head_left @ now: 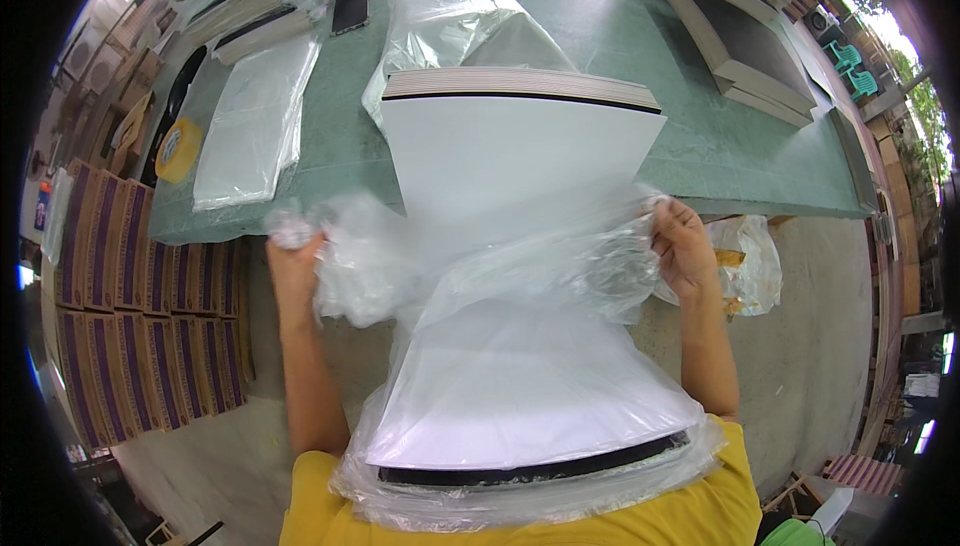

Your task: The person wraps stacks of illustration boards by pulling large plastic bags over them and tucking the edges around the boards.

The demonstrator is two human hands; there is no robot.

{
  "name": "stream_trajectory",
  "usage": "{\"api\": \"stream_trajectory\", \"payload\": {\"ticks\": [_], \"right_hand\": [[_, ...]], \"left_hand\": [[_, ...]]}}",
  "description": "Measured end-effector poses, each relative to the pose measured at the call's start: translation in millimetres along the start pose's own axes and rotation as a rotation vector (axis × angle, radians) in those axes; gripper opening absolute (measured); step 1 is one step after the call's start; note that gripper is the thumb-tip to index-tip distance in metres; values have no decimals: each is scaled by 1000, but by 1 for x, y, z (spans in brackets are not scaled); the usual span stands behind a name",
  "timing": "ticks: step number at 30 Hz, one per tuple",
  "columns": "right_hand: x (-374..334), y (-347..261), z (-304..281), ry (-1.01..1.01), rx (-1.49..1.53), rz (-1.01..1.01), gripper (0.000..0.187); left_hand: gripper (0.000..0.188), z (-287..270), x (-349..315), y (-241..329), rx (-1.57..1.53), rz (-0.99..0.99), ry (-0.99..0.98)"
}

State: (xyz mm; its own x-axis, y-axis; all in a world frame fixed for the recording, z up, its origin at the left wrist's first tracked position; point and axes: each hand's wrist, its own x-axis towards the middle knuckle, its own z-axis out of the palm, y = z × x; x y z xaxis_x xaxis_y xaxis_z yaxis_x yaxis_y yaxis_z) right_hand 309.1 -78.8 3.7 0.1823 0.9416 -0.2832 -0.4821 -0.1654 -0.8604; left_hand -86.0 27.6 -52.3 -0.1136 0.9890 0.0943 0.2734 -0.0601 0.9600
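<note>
A thick, long stack of white sheets or boards (520,146) with a black layer along its edge reaches from the green table to my yellow shirt. Clear plastic film (500,281), apparently a bag, covers the near part of the stack and lies bunched across its middle. On the left side, my left hand (296,271) is closed on a gathered bit of the film. At the opposite side my right hand (684,246) pinches the film's edge between its fingers. The far end of the stack is bare, its layered edge showing.
The green table (770,161) carries a pile of flat plastic bags (255,121), a loose clear bag (465,21), a phone (351,10) and a tape roll (178,150). Dark-topped stacks (740,46) lie far right. Cartons (150,366) are piled at left, a plastic bundle (755,261) at right.
</note>
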Motion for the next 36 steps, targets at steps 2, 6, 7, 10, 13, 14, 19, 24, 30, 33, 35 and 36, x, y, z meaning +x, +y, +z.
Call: {"api": "stream_trajectory", "payload": {"ticks": [2,6,7,10,13,14,19,24,30,33,35,36], "right_hand": [[0,8,2,-178,-119,19,17],[3,12,49,-354,-296,140,21],[0,11,73,-402,-196,126,21],[3,17,89,-465,-110,53,20],[3,27,96,-393,-161,18,30],[0,26,108,-341,-158,34,33],[3,30,76,-241,155,69,37],[2,11,66,-210,-242,-93,24],[0,33,111,-183,-141,-47,32],[-6,10,106,43,62,-62,33],[-7,2,70,-223,129,-97,32],[-9,0,65,-203,44,-108,32]], "left_hand": [[19,-2,1,12,-129,99,26],[16,41,-8,59,-524,59,-301],[12,46,-15,62,-633,-124,-383],[15,70,-30,113,-335,-68,-818],[10,94,-43,129,-132,179,-872],[10,98,-47,128,-189,136,-830],[10,79,-40,84,-85,154,-512],[15,0,16,85,-105,-140,-523],[24,88,-41,132,104,366,-796],[25,86,-39,101,223,311,-409],[24,41,-12,67,406,172,-220],[25,18,8,51,363,60,-220]]}}
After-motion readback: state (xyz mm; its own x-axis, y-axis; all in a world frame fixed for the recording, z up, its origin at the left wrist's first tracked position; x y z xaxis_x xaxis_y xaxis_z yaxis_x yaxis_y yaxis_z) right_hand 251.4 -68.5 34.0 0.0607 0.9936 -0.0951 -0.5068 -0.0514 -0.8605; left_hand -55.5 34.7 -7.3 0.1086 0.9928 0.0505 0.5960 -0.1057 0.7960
